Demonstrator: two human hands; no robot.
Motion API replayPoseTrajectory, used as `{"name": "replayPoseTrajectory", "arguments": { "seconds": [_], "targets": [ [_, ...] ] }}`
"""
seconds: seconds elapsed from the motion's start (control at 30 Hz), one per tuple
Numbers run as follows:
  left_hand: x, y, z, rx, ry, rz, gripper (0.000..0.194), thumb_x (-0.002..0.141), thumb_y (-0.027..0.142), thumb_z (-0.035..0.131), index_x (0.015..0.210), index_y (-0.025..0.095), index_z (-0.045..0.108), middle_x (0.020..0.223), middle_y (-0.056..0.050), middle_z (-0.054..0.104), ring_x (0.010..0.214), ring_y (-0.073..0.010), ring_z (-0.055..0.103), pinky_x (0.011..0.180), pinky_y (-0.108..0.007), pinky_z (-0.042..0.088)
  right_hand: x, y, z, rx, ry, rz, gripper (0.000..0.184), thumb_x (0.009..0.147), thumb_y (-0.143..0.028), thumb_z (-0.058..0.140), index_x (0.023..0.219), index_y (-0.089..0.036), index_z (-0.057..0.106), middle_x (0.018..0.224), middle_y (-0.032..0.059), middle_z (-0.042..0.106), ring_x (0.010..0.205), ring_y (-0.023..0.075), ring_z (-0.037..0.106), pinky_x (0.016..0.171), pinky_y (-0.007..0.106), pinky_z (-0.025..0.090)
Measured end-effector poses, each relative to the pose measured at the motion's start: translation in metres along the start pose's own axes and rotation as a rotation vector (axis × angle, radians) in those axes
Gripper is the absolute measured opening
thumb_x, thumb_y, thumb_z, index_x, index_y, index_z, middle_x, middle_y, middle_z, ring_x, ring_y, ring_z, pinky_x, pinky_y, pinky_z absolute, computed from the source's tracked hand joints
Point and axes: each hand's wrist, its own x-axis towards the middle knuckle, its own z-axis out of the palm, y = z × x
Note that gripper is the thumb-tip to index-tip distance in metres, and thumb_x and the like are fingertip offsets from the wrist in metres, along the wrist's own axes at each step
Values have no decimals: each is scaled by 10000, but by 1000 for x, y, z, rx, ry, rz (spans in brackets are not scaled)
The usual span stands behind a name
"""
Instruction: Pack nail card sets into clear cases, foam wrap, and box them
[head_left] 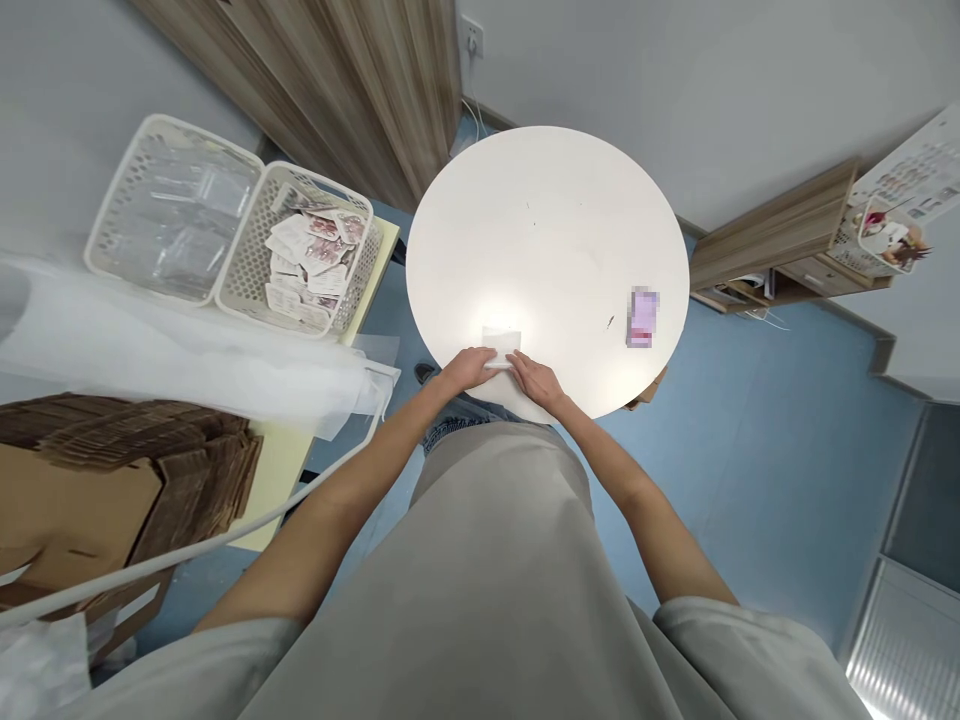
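A small white, partly see-through sheet or pouch (501, 342) lies at the near edge of the round white table (555, 220). Its exact kind is hard to make out. My left hand (471, 367) is closed on its lower left edge, fingers together. On the lower right edge, my right hand (534, 378) is also closed on it, with the fingertips pointing toward the left hand. The near edge between the two hands looks folded or rolled. Farther right on the tabletop is a blurred pink-purple item (643, 317).
To the left, a white basket (97, 240) holds clear plastic packs, and a second basket (352, 305) holds printed packets. Near them lie a white roll of sheeting (187, 345) and stacked cardboard (82, 490). A wooden cabinet (780, 225) stands at the right.
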Motion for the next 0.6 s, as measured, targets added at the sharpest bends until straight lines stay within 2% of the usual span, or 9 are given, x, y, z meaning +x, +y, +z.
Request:
{"name": "replayPoseTrajectory", "arguments": {
  "seconds": [0.1, 0.2, 0.37, 0.47, 0.6],
  "targets": [
    [7, -2, -5, -42, 41, -46, 418, 1047, 463, 596, 1331, 213, 771, 1339, -130, 771, 1314, -367, 679, 1140, -456, 531, 9, -5, -8, 31, 5, 74, 516, 1188, -436, 310, 1629, -271, 523, 1579, 103, 646, 1275, 329, 719, 1007, 439, 629],
    [16, -1, -8, -57, 68, -96, 405, 1058, 493, 590, 1257, 193, 777, 1274, -153, 762, 1238, -364, 695, 1079, -443, 552, 22, -7, -16, 16, 0, 117, 541, 1179, -481, 369, 1643, -242, 511, 1524, 138, 655, 1150, 322, 740, 948, 400, 624],
    [32, 1, -6, -92, 151, -288, 408, 1029, 532, 660, 1209, 171, 722, 1128, -174, 767, 1115, -391, 713, 993, -482, 580, 51, -9, -22, -35, 85, 137, 542, 1171, -377, 396, 1669, -179, 478, 1487, 202, 605, 1240, 348, 641, 1012, 449, 596],
    [38, 6, -1, -106, 229, -376, 385, 1023, 511, 680, 1226, 184, 688, 1198, -178, 737, 1124, -392, 706, 959, -484, 591, 71, -9, -24, -66, 120, 116, 456, 1136, -258, 468, 1564, -166, 595, 1464, 198, 607, 1297, 353, 575, 1077, 495, 558],
    [33, 9, 2, -150, 291, -449, 427, 1021, 478, 693, 1335, 196, 631, 1363, -196, 660, 1198, -401, 692, 949, -489, 601, 92, -1, -28, -26, 61, 126, 271, 1082, -206, 586, 1295, -199, 753, 1348, 150, 672, 1261, 325, 597, 1066, 470, 560]
  ]
}}
